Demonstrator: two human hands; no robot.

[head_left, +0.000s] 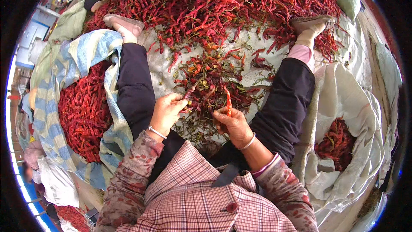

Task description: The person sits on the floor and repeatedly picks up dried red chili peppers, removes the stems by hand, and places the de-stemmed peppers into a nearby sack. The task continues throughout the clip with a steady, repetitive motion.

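Observation:
Between thumb and fingers of my right hand [234, 125] an orange-red chili pepper [228, 99] stands tip up. My left hand [168, 112] is pinched on a dull, purplish chili pepper [189, 92], partly lost against the peppers behind it. Both hands are over a small heap of mixed peppers, stems and dry leaves [214, 71] between my legs. Beyond it spreads a large pile of red chili peppers [206, 4], reaching my feet.
A blue-and-white striped sack [112, 56] of red peppers [85, 111] stands outside my left leg. To my right, a white sack [369, 133] holds fewer peppers [337, 144]. White sheeting [161, 71] lies underneath. Another person's arm and foot [95, 5] show at far left.

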